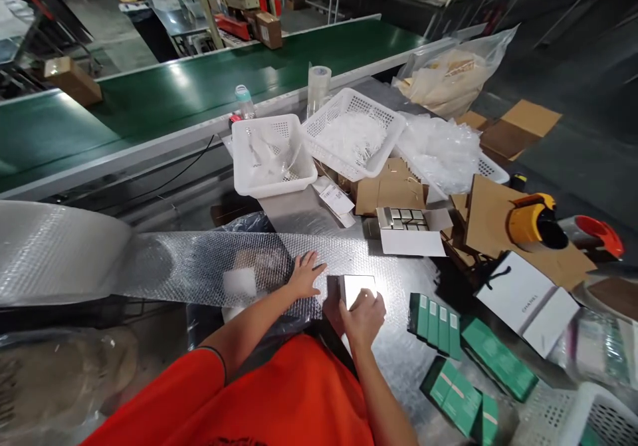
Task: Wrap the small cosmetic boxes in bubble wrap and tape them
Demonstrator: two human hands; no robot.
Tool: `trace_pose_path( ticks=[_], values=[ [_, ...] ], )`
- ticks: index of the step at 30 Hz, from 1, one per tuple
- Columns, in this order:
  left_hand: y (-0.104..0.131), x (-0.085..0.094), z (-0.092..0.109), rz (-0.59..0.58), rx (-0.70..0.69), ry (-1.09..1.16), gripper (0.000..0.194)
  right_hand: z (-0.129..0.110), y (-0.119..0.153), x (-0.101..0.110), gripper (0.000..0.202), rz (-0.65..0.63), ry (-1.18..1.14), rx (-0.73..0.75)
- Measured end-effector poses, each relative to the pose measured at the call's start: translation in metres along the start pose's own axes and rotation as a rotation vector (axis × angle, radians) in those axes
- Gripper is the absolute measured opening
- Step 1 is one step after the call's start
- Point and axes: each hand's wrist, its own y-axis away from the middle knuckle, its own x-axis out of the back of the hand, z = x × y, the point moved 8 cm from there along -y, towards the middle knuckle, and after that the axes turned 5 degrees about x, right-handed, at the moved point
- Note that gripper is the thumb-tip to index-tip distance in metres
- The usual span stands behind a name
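Note:
My left hand [305,278] lies flat with fingers spread on a strip of bubble wrap [184,263] stretched across the metal table. My right hand [366,316] grips a small white box [356,286] with dark edges, which stands on the wrap's right end. The strip runs left to a large bubble wrap roll [54,253]. Right of my right hand, several small green boxes [434,323] lie in a row, with a longer green box [498,356] beside them. Farther back sits an open white carton [413,241] holding small silver-edged boxes.
White plastic baskets [274,183] stand at the table's back, before a green conveyor belt [209,87]. Flattened cardboard [486,223], a yellow tape dispenser [521,226], a red tape dispenser [605,236] and a white paper bag [513,293] occupy the right side. A bottle [244,104] stands behind the baskets.

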Motion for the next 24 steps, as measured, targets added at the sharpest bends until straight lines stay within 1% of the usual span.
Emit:
trace_pose_path(
  ticks=[3,6,8,12,16,24],
  values=[
    [-0.003,-0.004,-0.005,-0.019,0.018,0.011,0.091,-0.002,0.002,0.002,0.054,0.036,-0.009,-0.018],
    [-0.004,-0.004,-0.006,-0.020,0.014,-0.003,0.092,-0.007,0.003,0.004,0.056,0.073,-0.021,-0.025],
    [-0.005,-0.004,-0.007,-0.024,0.024,0.003,0.091,-0.011,0.003,0.002,0.056,0.061,-0.015,-0.018],
    [-0.005,-0.005,-0.007,-0.031,0.031,0.011,0.091,-0.014,0.004,-0.006,0.054,-0.004,-0.006,-0.019],
    [-0.005,-0.005,-0.007,-0.055,0.030,0.004,0.092,-0.012,0.009,-0.009,0.054,-0.011,-0.010,-0.008],
    [-0.006,-0.006,-0.006,-0.061,0.042,0.006,0.091,-0.001,0.020,-0.003,0.054,0.029,-0.024,0.012]
  ],
)
